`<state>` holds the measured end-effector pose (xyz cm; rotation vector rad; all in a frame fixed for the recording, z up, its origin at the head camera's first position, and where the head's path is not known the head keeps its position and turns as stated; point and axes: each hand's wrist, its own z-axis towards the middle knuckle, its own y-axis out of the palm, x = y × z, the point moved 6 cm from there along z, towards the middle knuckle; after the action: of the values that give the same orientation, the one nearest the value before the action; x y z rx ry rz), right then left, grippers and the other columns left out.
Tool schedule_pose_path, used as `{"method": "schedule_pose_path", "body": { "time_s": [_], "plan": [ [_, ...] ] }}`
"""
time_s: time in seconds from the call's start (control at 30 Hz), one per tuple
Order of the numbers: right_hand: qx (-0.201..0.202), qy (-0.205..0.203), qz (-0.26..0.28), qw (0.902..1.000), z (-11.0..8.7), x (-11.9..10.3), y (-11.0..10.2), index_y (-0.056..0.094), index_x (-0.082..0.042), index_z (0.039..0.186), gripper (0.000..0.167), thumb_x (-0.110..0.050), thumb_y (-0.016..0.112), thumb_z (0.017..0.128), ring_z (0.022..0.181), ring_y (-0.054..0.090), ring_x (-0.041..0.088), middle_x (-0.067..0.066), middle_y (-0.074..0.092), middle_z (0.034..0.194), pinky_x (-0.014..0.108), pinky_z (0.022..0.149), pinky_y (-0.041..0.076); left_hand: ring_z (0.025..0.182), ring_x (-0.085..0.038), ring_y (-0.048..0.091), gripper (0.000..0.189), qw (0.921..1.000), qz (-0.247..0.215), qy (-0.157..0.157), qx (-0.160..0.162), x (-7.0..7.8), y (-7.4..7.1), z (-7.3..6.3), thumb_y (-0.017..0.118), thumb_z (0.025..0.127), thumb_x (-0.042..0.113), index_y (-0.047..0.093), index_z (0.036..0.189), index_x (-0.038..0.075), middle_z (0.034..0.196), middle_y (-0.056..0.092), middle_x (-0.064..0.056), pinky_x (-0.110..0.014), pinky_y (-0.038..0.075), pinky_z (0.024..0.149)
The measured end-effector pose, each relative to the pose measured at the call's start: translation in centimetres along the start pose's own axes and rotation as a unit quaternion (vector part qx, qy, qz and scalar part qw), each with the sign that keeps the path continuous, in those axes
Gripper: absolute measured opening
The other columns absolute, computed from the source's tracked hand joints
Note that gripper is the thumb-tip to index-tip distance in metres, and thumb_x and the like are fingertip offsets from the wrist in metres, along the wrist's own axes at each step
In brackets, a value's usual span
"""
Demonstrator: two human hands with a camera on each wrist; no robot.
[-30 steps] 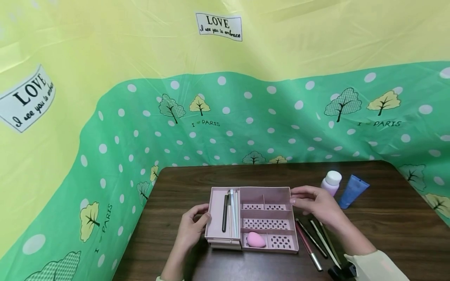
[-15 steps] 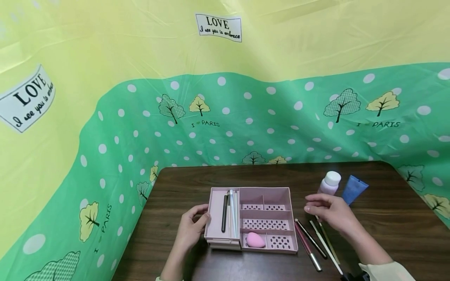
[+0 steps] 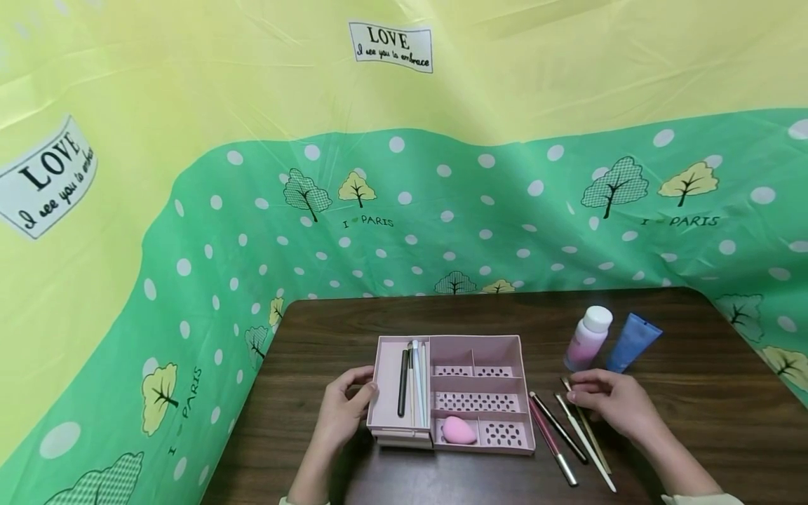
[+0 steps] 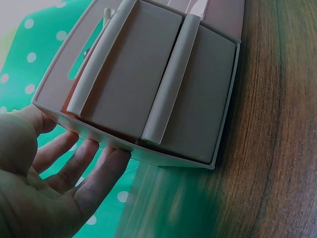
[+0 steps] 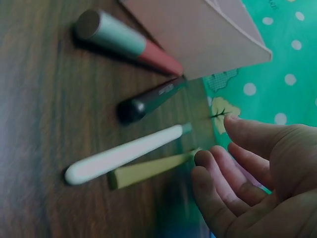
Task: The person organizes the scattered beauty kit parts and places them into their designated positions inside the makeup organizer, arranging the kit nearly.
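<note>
My left hand (image 3: 343, 407) rests against the left side of a pink makeup organizer (image 3: 527, 414), with its fingertips (image 4: 118, 157) along the outer wall. A pink makeup sponge (image 3: 459, 431) sits in the organizer's front compartment, and several slim brushes (image 3: 421, 386) lie on its left top. Over the table, my right hand (image 3: 621, 403) hovers at the upper end of a gold-handled brush (image 3: 598, 442), thumb and fingers apart. Beside that brush lie a white-handled brush (image 3: 587, 435), a black-handled brush (image 3: 568, 438) and a red brush with a silver end (image 3: 555, 442).
Behind my right hand stand a pink bottle with a white cap (image 3: 587, 340) and a blue tube (image 3: 633, 344). Two drawer fronts (image 4: 193, 94) face the left wrist view. A polka-dot curtain (image 3: 442, 210) hangs behind the dark wooden table (image 3: 480, 484).
My right hand has left the organizer's right side and moved right and toward me, over the loose brushes. My left hand and the organizer have stayed in place.
</note>
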<state>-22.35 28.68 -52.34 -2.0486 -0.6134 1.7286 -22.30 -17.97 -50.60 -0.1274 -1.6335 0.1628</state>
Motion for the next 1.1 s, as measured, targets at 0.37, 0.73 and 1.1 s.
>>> {"method": "schedule_pose_path", "body": {
  "time_s": [0.37,0.73,1.1],
  "plan": [
    [0.027,-0.003,-0.047,0.9985,0.2,1.6,-0.2,0.07,0.005,0.117,0.04,-0.019,0.081,0.087,0.068,0.066,0.013,0.013,0.077,0.097,0.031,0.054,0.057,0.086,-0.02,0.068,0.032,1.0,0.0,0.005,-0.001,0.2,0.0,-0.1,0.066,0.098,0.009,0.067,0.129,0.003,0.116,0.065,-0.02,-0.033,0.063,0.064],
    [0.043,-0.038,-0.127,0.9903,0.8,1.1,0.0,0.072,0.0,0.108,0.034,-0.021,0.083,0.083,0.061,0.06,0.012,0.005,0.073,0.088,0.029,0.051,0.051,0.086,-0.021,0.067,0.033,0.9999,-0.011,0.003,-0.003,0.1,0.1,0.0,0.065,0.098,0.008,0.066,0.131,0.003,0.116,0.065,-0.019,-0.033,0.063,0.064],
    [0.045,-0.04,-0.177,0.9823,1.0,0.0,-0.2,0.073,-0.004,0.103,0.03,-0.023,0.083,0.081,0.056,0.058,0.014,-0.003,0.066,0.073,0.031,0.054,0.043,0.085,-0.02,0.066,0.033,0.9999,-0.013,0.006,-0.005,0.3,0.1,-0.1,0.065,0.098,0.007,0.066,0.13,0.002,0.114,0.064,-0.019,-0.033,0.062,0.063]
  ]
}}
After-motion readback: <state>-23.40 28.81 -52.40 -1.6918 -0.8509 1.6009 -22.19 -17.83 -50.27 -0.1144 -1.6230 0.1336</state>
